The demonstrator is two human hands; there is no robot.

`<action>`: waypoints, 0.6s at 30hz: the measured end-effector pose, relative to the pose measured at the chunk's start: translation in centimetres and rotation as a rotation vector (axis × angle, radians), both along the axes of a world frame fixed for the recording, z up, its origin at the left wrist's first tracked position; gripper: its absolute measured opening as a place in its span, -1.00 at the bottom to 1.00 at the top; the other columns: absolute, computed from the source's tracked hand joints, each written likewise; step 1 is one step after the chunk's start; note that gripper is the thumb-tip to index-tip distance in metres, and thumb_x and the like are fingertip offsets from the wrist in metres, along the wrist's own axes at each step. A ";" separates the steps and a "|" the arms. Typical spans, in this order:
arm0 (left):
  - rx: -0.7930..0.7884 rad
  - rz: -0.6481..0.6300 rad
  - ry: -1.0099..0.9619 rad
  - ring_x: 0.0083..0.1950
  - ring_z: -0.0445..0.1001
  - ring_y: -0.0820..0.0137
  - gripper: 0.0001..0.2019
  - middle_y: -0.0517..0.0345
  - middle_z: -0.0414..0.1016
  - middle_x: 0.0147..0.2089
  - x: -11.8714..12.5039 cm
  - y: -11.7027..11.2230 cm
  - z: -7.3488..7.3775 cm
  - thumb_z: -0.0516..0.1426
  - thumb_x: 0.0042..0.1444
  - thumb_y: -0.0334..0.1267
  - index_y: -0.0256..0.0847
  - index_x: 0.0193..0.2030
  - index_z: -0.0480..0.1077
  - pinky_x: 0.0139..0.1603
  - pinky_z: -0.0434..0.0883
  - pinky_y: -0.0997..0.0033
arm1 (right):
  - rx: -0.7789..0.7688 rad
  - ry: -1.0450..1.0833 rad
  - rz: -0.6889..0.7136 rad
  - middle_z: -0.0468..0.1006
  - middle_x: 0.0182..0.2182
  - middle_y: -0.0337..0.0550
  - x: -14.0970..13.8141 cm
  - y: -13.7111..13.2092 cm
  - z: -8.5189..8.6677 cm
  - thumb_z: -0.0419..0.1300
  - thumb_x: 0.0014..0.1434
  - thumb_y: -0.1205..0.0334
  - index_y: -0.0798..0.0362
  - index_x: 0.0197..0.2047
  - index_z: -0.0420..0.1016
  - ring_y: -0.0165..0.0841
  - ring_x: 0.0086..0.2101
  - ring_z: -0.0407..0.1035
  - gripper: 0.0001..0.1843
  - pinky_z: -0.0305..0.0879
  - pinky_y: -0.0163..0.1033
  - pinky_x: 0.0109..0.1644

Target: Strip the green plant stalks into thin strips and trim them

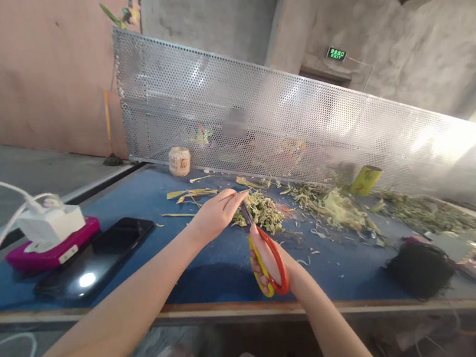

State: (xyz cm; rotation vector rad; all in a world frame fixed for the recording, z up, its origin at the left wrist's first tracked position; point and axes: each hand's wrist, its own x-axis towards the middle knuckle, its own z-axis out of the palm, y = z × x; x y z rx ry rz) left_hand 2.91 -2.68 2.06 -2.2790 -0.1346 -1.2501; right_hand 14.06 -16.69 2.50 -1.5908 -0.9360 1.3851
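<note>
My right hand grips scissors with red and yellow handles, blades pointing up-left over the blue table. Just above the blade tips, my left hand pinches a thin pale stem or leaf strip between its fingertips. A small heap of green plant trimmings lies right behind the blades.
A black phone, a magenta power bank and a white charger with its cable lie at the left. Farther off are a twine roll, a yellow-green cup, more plant scraps, a black bundle and the perforated metal screen.
</note>
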 end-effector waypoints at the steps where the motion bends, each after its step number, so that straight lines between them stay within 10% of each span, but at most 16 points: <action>1: -0.001 -0.006 0.000 -0.10 0.34 0.34 -0.63 -0.09 0.42 -0.21 0.0 -0.1 0.0 -0.05 0.11 -0.51 -0.52 0.09 0.14 -0.06 0.38 0.36 | -0.016 -0.013 0.008 0.10 -0.80 -0.42 0.0 -0.2 0.3 -0.20 0.00 -0.37 0.04 -0.53 0.07 -0.54 -0.85 0.03 -0.42 0.06 -0.40 -0.81; 18: -0.081 -0.101 0.000 -0.07 0.32 0.35 -0.65 -0.10 0.40 -0.18 0.3 -0.4 -0.2 -0.09 0.14 -0.48 -0.47 0.09 0.16 -0.06 0.38 0.33 | -0.007 -0.004 0.061 0.10 -0.80 -0.40 0.1 -0.9 1.3 -0.29 -0.04 -0.42 0.04 -0.54 0.06 -0.54 -0.83 0.03 -0.36 0.15 -0.35 -0.77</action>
